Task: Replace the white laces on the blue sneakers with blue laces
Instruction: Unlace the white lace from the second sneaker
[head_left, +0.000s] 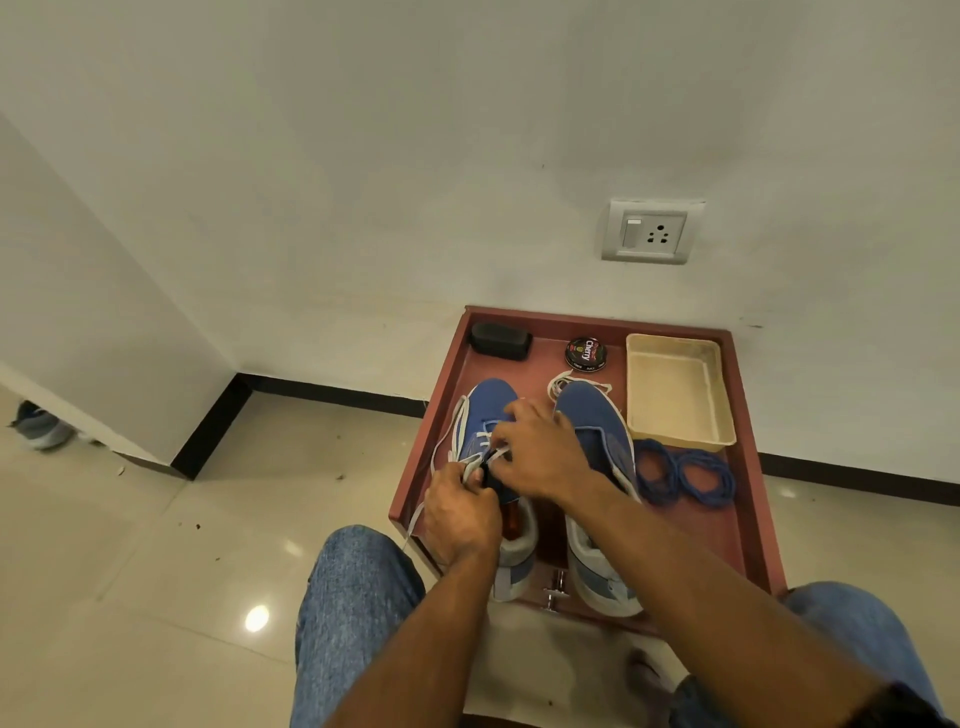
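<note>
Two blue sneakers stand side by side, toes away from me, on a reddish tray-like top (748, 499). The left sneaker (485, 410) still carries its white lace (441, 452), which hangs loose over its left side. My left hand (460, 514) pinches the white lace at the sneaker's tongue. My right hand (543, 447) reaches across and pinches the lace at the eyelets. The right sneaker (592, 415) shows no lace in its eyelets. A removed white lace (563, 382) lies by its toe. Two coils of blue laces (685, 475) lie to the right.
A cream plastic tray (675, 395) sits at the back right, a round shoe-polish tin (586, 353) and a black case (500, 340) along the back edge. A wall socket (649, 232) is above. My knees in jeans flank the tray on a tiled floor.
</note>
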